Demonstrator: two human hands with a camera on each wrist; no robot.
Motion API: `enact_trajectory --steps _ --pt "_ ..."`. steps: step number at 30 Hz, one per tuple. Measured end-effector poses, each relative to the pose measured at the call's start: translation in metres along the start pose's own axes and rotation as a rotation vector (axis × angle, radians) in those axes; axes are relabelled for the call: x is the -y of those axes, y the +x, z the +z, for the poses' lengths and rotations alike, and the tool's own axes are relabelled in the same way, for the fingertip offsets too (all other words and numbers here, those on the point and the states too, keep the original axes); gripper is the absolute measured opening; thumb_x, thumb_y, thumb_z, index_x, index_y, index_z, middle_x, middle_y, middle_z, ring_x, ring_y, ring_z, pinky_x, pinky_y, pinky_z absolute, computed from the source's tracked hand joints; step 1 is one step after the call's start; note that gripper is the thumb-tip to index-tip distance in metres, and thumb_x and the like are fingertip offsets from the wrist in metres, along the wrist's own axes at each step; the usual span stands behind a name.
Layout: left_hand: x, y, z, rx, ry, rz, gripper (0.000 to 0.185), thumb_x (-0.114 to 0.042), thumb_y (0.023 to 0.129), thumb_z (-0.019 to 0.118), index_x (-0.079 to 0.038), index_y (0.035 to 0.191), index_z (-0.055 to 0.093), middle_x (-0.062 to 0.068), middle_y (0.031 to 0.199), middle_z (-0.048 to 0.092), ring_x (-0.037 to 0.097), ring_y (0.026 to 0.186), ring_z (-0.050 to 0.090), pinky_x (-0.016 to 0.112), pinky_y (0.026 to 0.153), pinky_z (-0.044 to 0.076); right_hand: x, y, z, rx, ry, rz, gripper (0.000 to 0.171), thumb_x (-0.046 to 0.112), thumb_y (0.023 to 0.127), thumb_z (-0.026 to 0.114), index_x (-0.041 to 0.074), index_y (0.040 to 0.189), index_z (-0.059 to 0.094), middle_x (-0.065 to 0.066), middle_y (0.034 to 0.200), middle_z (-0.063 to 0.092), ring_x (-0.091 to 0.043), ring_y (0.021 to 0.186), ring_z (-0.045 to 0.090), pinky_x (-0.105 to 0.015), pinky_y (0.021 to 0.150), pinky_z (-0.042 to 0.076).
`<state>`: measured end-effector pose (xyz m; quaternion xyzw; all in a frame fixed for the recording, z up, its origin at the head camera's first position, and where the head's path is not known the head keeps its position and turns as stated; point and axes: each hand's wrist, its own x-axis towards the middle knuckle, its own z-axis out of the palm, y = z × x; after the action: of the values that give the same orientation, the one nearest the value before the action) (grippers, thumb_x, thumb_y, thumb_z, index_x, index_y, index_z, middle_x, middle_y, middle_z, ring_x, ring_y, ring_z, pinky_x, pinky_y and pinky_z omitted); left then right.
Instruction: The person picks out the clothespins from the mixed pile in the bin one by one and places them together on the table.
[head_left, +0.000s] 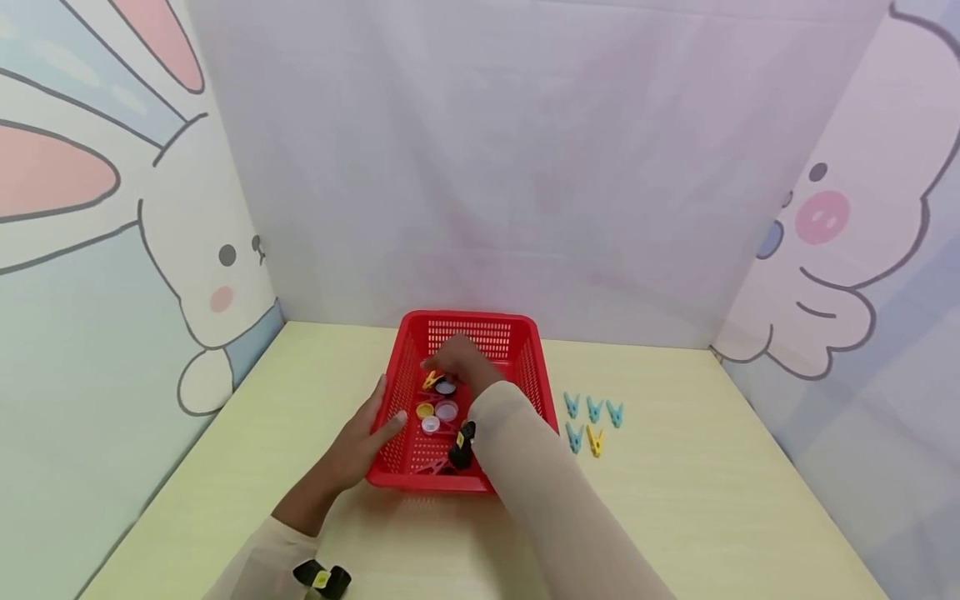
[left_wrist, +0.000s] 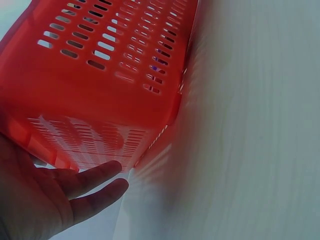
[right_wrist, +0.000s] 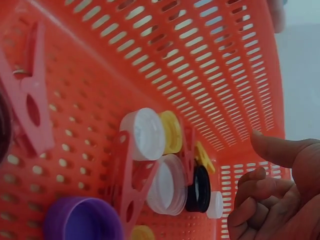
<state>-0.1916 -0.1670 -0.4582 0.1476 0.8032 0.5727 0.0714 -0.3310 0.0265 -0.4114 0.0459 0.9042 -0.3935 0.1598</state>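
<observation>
A red slotted basket stands on the pale table. My left hand rests flat against its left outer wall, fingers straight. My right hand reaches inside the basket, just above a yellow clothes peg and a black cap. In the right wrist view that hand has its fingers curled and thumb out, with nothing in it; the yellow peg lies a little away from it. Yellow, white, clear and purple caps and red pegs lie on the basket floor.
Several blue pegs and one yellow peg lie in rows on the table right of the basket. Cartoon-printed walls close in the table on the left, back and right. Bare tabletop shows to the front right.
</observation>
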Motion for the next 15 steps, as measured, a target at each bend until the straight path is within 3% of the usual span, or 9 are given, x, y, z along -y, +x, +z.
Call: enact_trajectory --steps 3,6,11,15 --pt "-0.0003 -0.0004 -0.0001 0.001 -0.002 0.000 0.099 -0.043 0.107 0.067 -0.022 0.178 0.000 0.024 0.166 0.045 0.044 0.132 0.068 0.046 0.091 0.069 -0.0029 0.0033 0.0035 0.031 -0.026 -0.003 0.027 0.033 0.095 0.086 0.010 0.107 0.078 -0.016 0.110 0.078 -0.022 0.075 0.064 -0.040 0.083 0.067" --pt "-0.0005 -0.0008 -0.0005 -0.001 0.000 0.000 0.100 -0.042 0.107 0.067 -0.021 0.178 -0.001 0.024 0.166 0.045 0.044 0.131 0.069 0.046 0.091 0.069 -0.0043 0.0023 0.0056 0.044 -0.028 -0.003 0.024 0.030 0.094 0.087 0.011 0.107 0.079 -0.014 0.112 0.079 -0.025 0.082 0.068 -0.043 0.086 0.068" --pt "0.0008 0.0002 -0.0006 0.003 -0.002 0.013 0.099 -0.040 0.107 0.067 -0.022 0.178 0.000 0.025 0.165 0.046 0.044 0.129 0.070 0.046 0.090 0.069 -0.0050 -0.0049 0.0058 0.056 0.046 0.013 0.028 0.022 0.092 0.089 0.010 0.116 0.079 -0.011 0.112 0.079 -0.031 0.096 0.075 -0.053 0.092 0.069" --pt "0.0009 0.0012 -0.0011 0.006 0.002 0.014 0.099 -0.040 0.107 0.067 -0.023 0.178 0.001 0.025 0.164 0.047 0.043 0.129 0.070 0.045 0.090 0.069 -0.0057 -0.0027 0.0077 0.061 0.078 0.020 0.027 0.016 0.091 0.090 0.010 0.115 0.078 -0.011 0.108 0.078 -0.032 0.097 0.076 -0.051 0.091 0.069"
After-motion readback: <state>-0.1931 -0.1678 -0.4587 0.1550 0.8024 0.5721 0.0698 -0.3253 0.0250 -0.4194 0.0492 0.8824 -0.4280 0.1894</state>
